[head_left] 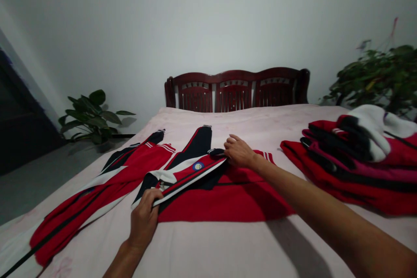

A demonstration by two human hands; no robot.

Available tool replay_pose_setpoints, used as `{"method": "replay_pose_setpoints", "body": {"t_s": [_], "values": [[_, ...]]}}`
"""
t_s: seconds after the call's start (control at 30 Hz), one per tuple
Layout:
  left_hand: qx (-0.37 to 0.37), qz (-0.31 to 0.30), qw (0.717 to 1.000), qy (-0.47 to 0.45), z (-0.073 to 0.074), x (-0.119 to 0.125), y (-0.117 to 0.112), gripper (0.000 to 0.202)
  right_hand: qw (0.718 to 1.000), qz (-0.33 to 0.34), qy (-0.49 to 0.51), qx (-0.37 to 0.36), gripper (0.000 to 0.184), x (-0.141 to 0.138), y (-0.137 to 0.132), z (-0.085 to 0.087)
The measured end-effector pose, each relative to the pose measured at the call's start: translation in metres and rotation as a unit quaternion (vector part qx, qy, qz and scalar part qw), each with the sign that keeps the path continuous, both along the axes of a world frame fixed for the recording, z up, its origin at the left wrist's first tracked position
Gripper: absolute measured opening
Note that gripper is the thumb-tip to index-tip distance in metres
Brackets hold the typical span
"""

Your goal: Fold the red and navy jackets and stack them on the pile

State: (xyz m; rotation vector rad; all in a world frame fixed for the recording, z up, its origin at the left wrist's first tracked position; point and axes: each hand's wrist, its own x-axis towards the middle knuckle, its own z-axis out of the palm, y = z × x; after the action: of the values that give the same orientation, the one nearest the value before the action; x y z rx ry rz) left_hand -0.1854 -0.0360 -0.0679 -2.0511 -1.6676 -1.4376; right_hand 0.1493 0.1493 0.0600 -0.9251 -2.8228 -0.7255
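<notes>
Two bare forearms, no sleeves in view on either. Left hand (144,217): no rings, no watch or band at the wrist, nails short and plain where they show. Right hand (239,152): also bare, no jewellery, no glove, wrist uncovered. Right forearm shows much longer than the left, running off frame well right of the red jacket (224,193). No tattoos or marks visible; upper arms out of frame.

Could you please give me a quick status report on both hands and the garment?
Left hand pinching near edge of red, white and navy jacket. Right hand pressing its far corner. Heap of red clothes lies apart, right.
</notes>
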Motion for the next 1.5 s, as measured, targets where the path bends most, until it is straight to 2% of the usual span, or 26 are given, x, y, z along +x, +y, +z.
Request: {"method": "replay_pose_setpoints", "body": {"t_s": [0.1, 0.2, 0.27, 0.37, 0.47, 0.57, 0.63, 0.73, 0.83, 0.93, 1.0, 1.1, 1.2, 1.3, 1.37, 1.5], "values": [[-0.017, 0.036, 0.998, -0.046, -0.001, 0.0, 0.004, 0.014, 0.995, -0.059, 0.054, 0.057, 0.017, 0.033, -0.012, 0.013], [-0.059, 0.06, 0.993, -0.079, -0.003, -0.001, 0.007, 0.012, 0.982, -0.128, 0.114, 0.076, 0.018, 0.071, -0.033, 0.007], [-0.098, 0.086, 0.986, -0.109, -0.004, -0.003, 0.007, 0.012, 0.972, -0.169, 0.146, 0.069, 0.017, 0.099, -0.051, -0.009], [-0.162, 0.123, 0.968, -0.148, -0.005, -0.007, 0.006, 0.012, 0.963, -0.208, 0.162, 0.061, 0.016, 0.136, -0.077, -0.043], [-0.204, 0.134, 0.959, -0.148, -0.005, -0.008, 0.006, 0.015, 0.959, -0.241, 0.146, 0.018, 0.017, 0.157, -0.096, -0.068], [-0.194, 0.14, 0.958, -0.157, -0.004, -0.008, 0.005, 0.017, 0.945, -0.283, 0.161, -0.021, 0.013, 0.161, -0.106, -0.079], [-0.176, 0.134, 0.962, -0.159, -0.004, -0.01, 0.004, 0.017, 0.936, -0.285, 0.205, 0.006, 0.012, 0.16, -0.111, -0.084], [-0.179, 0.109, 0.972, -0.11, -0.005, -0.015, 0.001, 0.015, 0.938, -0.247, 0.243, 0.013, 0.009, 0.163, -0.117, -0.094], [-0.224, 0.098, 0.969, -0.031, -0.002, -0.021, -0.003, 0.017, 0.947, -0.201, 0.242, -0.068, 0.014, 0.169, -0.126, -0.101], [-0.247, 0.084, 0.965, 0.02, 0.004, -0.027, -0.007, 0.019, 0.946, -0.19, 0.237, -0.111, 0.018, 0.174, -0.136, -0.095], [-0.242, 0.046, 0.967, 0.058, 0.008, -0.03, -0.01, 0.02, 0.951, -0.169, 0.229, -0.123, 0.023, 0.172, -0.143, -0.088], [-0.231, -0.008, 0.963, 0.141, 0.009, -0.031, -0.016, 0.04, 0.96, -0.119, 0.216, -0.129, 0.042, 0.165, -0.151, -0.086], [-0.217, -0.021, 0.954, 0.204, 0.007, -0.025, -0.018, 0.055, 0.966, -0.121, 0.194, -0.119, 0.051, 0.156, -0.147, -0.095], [-0.223, -0.023, 0.95, 0.218, 0.012, -0.017, -0.016, 0.042, 0.967, -0.153, 0.162, -0.12, 0.034, 0.15, -0.136, -0.097], [-0.225, -0.021, 0.95, 0.213, 0.02, -0.016, -0.015, 0.031, 0.97, -0.154, 0.145, -0.117, 0.024, 0.15, -0.132, -0.089], [-0.223, -0.032, 0.952, 0.206, 0.037, -0.023, -0.027, 0.021, 0.976, -0.139, 0.14, -0.09, 0.027, 0.158, -0.147, -0.066]]}}
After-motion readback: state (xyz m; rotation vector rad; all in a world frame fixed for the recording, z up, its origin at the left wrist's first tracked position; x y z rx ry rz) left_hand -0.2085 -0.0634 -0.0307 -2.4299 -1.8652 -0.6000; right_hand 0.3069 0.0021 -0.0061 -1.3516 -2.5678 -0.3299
